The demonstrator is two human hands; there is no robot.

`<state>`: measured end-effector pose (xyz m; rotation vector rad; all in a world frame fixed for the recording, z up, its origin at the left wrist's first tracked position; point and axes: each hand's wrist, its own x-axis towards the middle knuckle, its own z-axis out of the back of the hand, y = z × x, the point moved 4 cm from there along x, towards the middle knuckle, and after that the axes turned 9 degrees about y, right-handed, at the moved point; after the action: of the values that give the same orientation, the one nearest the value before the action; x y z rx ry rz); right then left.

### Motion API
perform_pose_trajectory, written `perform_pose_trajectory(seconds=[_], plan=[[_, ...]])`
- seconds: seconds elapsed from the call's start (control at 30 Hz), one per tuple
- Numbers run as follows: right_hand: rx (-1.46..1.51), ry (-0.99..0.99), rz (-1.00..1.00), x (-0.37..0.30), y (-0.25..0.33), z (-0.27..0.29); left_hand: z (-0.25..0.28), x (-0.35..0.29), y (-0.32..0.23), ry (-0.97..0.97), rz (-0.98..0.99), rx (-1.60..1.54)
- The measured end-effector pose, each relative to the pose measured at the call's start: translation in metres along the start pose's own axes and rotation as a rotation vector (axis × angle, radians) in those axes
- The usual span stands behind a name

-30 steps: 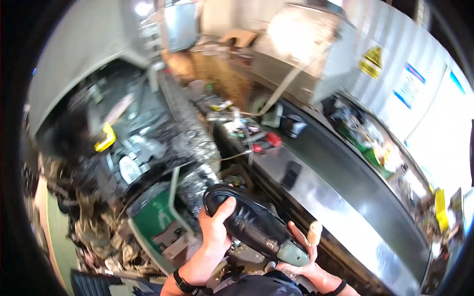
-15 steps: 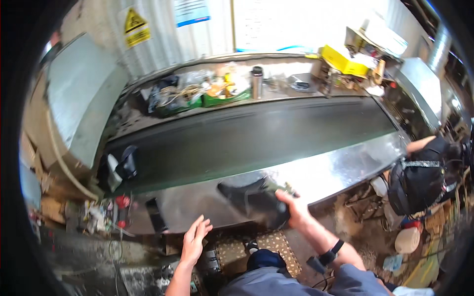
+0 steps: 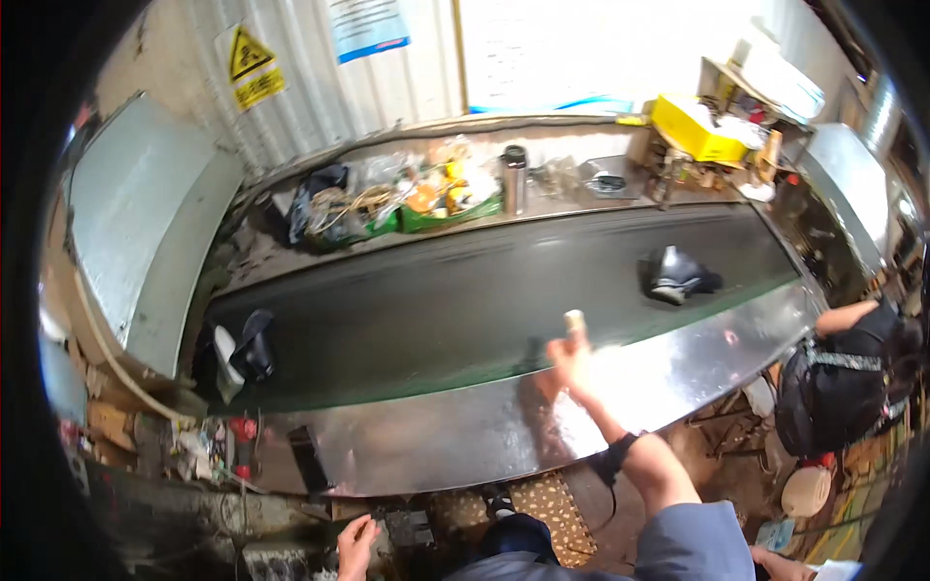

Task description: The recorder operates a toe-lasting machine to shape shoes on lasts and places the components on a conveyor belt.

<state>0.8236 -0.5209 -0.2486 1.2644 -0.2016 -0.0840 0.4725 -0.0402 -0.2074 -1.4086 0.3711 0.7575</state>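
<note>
My right hand reaches over the belt's near edge, blurred by motion. Its fingers close around a small pale piece, too smeared to name. Lower left, near the bench's front edge, my left hand is half curled, with nothing seen in it. A black shoe lies on the dark belt, towards its right end and apart from my right hand. Another black shoe is at the belt's left end, beside an upright piece with a pale face.
A shiny metal ledge runs along the near side, bearing a flat black slab. Bags of odds and ends, a steel flask and a yellow box line the back shelf. Someone in black is at the right.
The black shoe from my right hand is now on the belt at the right. My right hand has moved forward over the belt; my left hand has drawn back and down, its fingers more curled.
</note>
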Motion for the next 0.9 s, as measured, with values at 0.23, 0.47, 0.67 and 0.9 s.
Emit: perform_pose_trajectory(seconds=[0.23,0.47,0.67,0.9], plan=[[-0.591,1.082,0.875,-0.236,0.094,-0.197,0.015,0.073,-0.072,0.033,-0.272,0.185],[-0.267,1.071,-0.002,-0.209,0.059,-0.13,0.112,0.193,-0.202,-0.273,-0.515,0.649],[-0.191,0.668,-0.323,-0.158,0.072,-0.115,0.231,0.273,-0.26,-0.501,-0.745,1.154],[0.095,0.595,-0.27,-0.106,0.16,-0.183,0.172,0.312,-0.333,0.249,-0.666,1.178]])
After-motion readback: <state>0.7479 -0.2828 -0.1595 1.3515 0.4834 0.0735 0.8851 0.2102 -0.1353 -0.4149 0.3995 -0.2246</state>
